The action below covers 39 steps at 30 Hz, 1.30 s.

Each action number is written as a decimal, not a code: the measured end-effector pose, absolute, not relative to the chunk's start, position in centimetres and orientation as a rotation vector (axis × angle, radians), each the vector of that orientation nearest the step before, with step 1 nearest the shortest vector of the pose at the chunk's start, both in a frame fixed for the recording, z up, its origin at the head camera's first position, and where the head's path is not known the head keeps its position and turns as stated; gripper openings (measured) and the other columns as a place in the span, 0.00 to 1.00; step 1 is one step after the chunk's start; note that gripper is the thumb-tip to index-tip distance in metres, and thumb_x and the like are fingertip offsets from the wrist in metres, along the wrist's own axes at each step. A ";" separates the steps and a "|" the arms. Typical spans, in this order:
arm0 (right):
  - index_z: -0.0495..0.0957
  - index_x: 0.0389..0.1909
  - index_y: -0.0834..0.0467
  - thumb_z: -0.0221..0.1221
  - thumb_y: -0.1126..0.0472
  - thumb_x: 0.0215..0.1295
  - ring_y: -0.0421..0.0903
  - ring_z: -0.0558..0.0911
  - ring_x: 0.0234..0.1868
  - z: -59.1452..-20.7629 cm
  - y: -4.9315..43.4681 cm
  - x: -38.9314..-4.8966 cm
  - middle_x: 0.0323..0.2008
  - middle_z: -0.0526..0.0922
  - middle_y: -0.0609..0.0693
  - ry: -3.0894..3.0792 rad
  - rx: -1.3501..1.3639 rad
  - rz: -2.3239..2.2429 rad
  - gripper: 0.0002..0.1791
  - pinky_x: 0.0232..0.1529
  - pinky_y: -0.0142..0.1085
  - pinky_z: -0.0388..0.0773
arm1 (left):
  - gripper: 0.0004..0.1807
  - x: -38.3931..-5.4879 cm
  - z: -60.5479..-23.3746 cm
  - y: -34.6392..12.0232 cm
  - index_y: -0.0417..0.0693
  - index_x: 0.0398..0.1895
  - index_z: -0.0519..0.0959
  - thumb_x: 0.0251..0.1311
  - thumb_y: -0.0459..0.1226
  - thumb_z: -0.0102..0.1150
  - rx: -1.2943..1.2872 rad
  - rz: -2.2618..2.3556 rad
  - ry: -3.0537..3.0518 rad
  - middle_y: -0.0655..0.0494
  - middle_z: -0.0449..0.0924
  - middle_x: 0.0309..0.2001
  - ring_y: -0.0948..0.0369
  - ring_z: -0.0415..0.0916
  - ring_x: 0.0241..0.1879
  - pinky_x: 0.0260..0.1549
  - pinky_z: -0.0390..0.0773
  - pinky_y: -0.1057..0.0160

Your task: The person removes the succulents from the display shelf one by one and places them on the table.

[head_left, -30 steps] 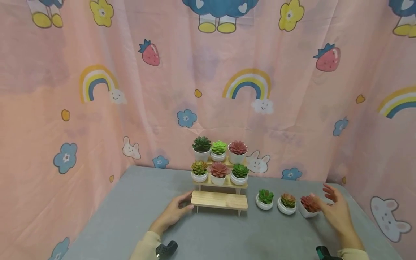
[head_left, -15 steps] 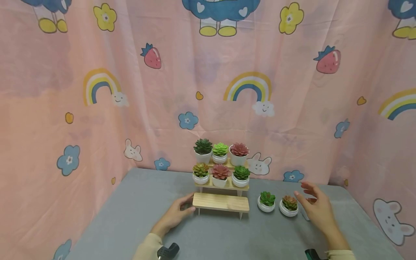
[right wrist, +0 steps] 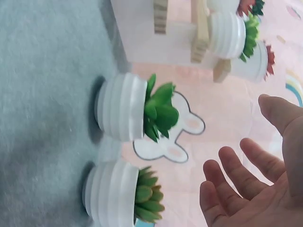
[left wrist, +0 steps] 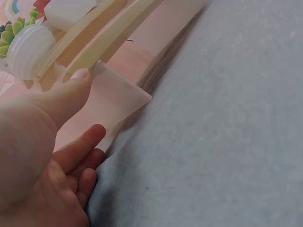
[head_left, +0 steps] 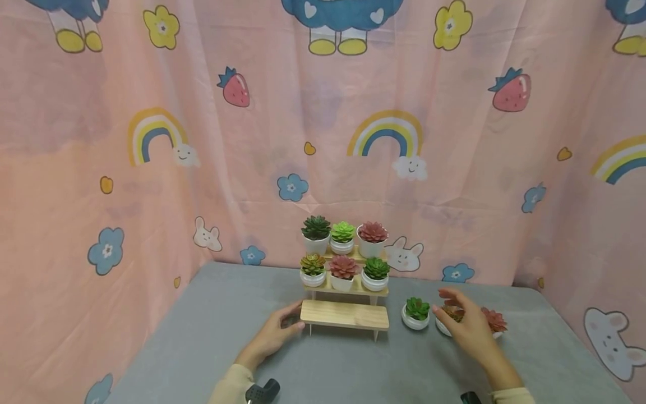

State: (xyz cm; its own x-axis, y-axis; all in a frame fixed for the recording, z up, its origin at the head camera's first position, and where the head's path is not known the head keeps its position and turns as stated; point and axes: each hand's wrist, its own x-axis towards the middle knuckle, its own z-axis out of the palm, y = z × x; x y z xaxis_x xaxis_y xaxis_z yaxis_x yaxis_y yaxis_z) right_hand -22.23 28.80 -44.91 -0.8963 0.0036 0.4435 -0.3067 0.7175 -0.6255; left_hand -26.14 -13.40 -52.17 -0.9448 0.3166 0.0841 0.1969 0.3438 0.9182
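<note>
A tiered wooden plant stand (head_left: pixel 345 315) stands at mid-table, its lowest step bare. My left hand (head_left: pixel 272 332) rests at the left end of that step; in the left wrist view its thumb (left wrist: pixel 78 90) touches the wood, with the other fingers by the translucent leg (left wrist: pixel 113 92). My right hand (head_left: pixel 469 328) hovers at the orange-green succulent (head_left: pixel 452 313), fingers spread and nothing in them, partly hiding its white pot. Left of it sits a green succulent (head_left: pixel 416 313) in a ribbed white pot. Behind the hand, a red succulent (head_left: pixel 494 320) is partly covered.
Upper steps carry several potted succulents, among them a dark green one (head_left: pixel 316 228), a bright green one (head_left: pixel 342 232) and a pink one (head_left: pixel 344 268). A grey cloth (head_left: pixel 202 325) covers the table. A pink patterned curtain (head_left: pixel 242 213) hangs behind it.
My right hand has moved left from the red succulent, across to the orange-green one, staying off the table. The left hand keeps its place at the stand.
</note>
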 end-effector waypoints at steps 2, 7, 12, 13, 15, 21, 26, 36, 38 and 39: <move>0.75 0.61 0.63 0.64 0.57 0.70 0.45 0.82 0.51 -44.9 28.3 -22.2 0.56 0.82 0.63 -2.538 0.236 1.010 0.23 0.48 0.44 0.83 | 0.35 -26.1 -52.0 -13.4 0.45 0.75 0.66 0.69 0.46 0.61 0.472 1.679 2.483 0.40 0.73 0.69 0.40 0.64 0.71 0.67 0.63 0.33; 0.74 0.62 0.63 0.64 0.57 0.70 0.59 0.82 0.53 -45.1 27.3 -22.2 0.57 0.82 0.63 -2.606 0.227 1.027 0.24 0.51 0.56 0.80 | 0.35 -26.3 -52.1 -13.5 0.45 0.75 0.65 0.69 0.45 0.61 0.478 1.689 2.472 0.41 0.72 0.69 0.40 0.64 0.72 0.67 0.62 0.34; 0.75 0.61 0.64 0.65 0.57 0.68 0.56 0.83 0.50 -45.5 26.5 -22.4 0.54 0.84 0.61 -2.643 0.238 1.002 0.24 0.47 0.49 0.80 | 0.35 -26.6 -52.4 -13.6 0.44 0.75 0.65 0.69 0.46 0.61 0.488 1.692 2.469 0.40 0.73 0.69 0.40 0.64 0.72 0.66 0.63 0.34; 0.75 0.61 0.64 0.65 0.57 0.68 0.56 0.83 0.51 -45.5 26.4 -22.4 0.54 0.84 0.60 -2.651 0.243 1.001 0.25 0.47 0.48 0.79 | 0.35 -26.6 -52.4 -13.6 0.44 0.75 0.65 0.69 0.46 0.61 0.489 1.692 2.467 0.40 0.72 0.69 0.40 0.64 0.72 0.66 0.63 0.34; 0.75 0.60 0.65 0.66 0.58 0.67 0.56 0.83 0.50 -45.6 26.0 -22.3 0.54 0.84 0.61 -2.651 0.261 1.024 0.25 0.46 0.48 0.78 | 0.35 -26.6 -52.5 -13.5 0.44 0.75 0.65 0.68 0.46 0.61 0.484 1.695 2.461 0.40 0.72 0.70 0.40 0.63 0.72 0.67 0.63 0.34; 0.77 0.59 0.63 0.67 0.58 0.66 0.51 0.82 0.47 -46.2 24.6 -22.1 0.51 0.85 0.56 -2.647 0.284 1.053 0.23 0.44 0.41 0.78 | 0.35 -26.5 -52.5 -13.5 0.45 0.75 0.65 0.69 0.45 0.61 0.459 1.702 2.452 0.41 0.70 0.71 0.39 0.62 0.73 0.68 0.61 0.32; 0.78 0.58 0.63 0.68 0.58 0.65 0.52 0.82 0.47 -46.5 23.6 -21.8 0.52 0.85 0.56 -2.678 0.287 1.076 0.23 0.44 0.41 0.79 | 0.34 -26.4 -52.4 -13.6 0.47 0.75 0.66 0.68 0.45 0.62 0.446 1.705 2.453 0.42 0.72 0.70 0.40 0.63 0.73 0.67 0.62 0.32; 0.75 0.61 0.63 0.66 0.57 0.67 0.54 0.82 0.52 -46.7 22.6 -21.8 0.55 0.83 0.60 -2.736 0.277 1.232 0.25 0.50 0.47 0.80 | 0.35 -26.5 -52.5 -13.5 0.47 0.75 0.65 0.68 0.46 0.61 0.452 1.703 2.449 0.42 0.72 0.70 0.41 0.64 0.72 0.66 0.63 0.33; 0.74 0.62 0.63 0.66 0.57 0.67 0.55 0.82 0.53 -46.6 22.3 -22.0 0.56 0.82 0.61 -2.724 0.288 1.261 0.26 0.50 0.46 0.80 | 0.35 -26.5 -52.6 -13.5 0.47 0.75 0.65 0.68 0.46 0.61 0.453 1.704 2.453 0.42 0.72 0.70 0.41 0.64 0.72 0.67 0.62 0.33; 0.74 0.63 0.63 0.65 0.57 0.67 0.56 0.81 0.53 -46.6 22.2 -22.2 0.57 0.81 0.61 -2.713 0.294 1.279 0.26 0.50 0.46 0.80 | 0.35 -26.6 -52.6 -13.5 0.46 0.76 0.65 0.69 0.46 0.61 0.454 1.704 2.456 0.42 0.72 0.70 0.40 0.63 0.72 0.67 0.62 0.33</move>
